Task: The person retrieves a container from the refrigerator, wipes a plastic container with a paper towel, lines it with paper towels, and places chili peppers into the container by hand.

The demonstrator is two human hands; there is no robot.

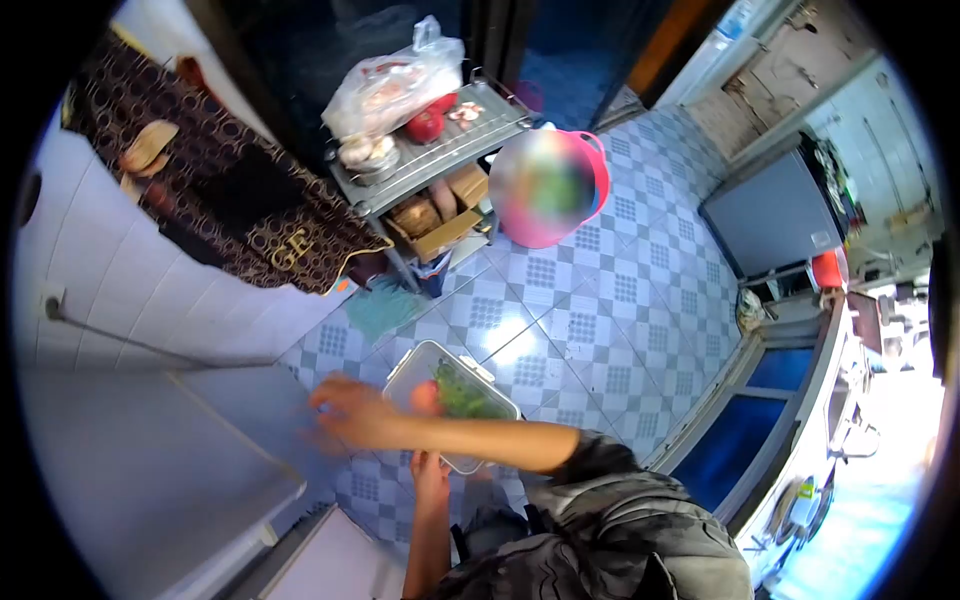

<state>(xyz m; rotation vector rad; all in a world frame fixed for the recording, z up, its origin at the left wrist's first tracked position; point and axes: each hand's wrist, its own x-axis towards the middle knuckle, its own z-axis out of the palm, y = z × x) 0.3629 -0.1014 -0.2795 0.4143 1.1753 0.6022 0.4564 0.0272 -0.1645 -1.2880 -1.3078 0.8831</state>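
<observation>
My left hand point(430, 476) grips the near edge of a clear plastic food container point(404, 368) with white clips. Green leafy vegetables point(465, 397) and a red round item point(426, 398), too blurred to name, are in it. My right arm reaches across above the container. At its end, my right hand point(355, 412) is beside the edge of a grey refrigerator-like door point(200, 470). Motion smears its fingers, and whether they touch the door I cannot tell.
A wire shelf rack point(440, 150) holds a plastic bag point(395, 85), garlic and red items, with a cardboard box point(447, 235) below. A pink basket point(540, 232) stands beside it on the tiled floor point(590, 340). A dark patterned cloth point(215, 175) hangs at left. A grey cabinet point(775, 215) stands right.
</observation>
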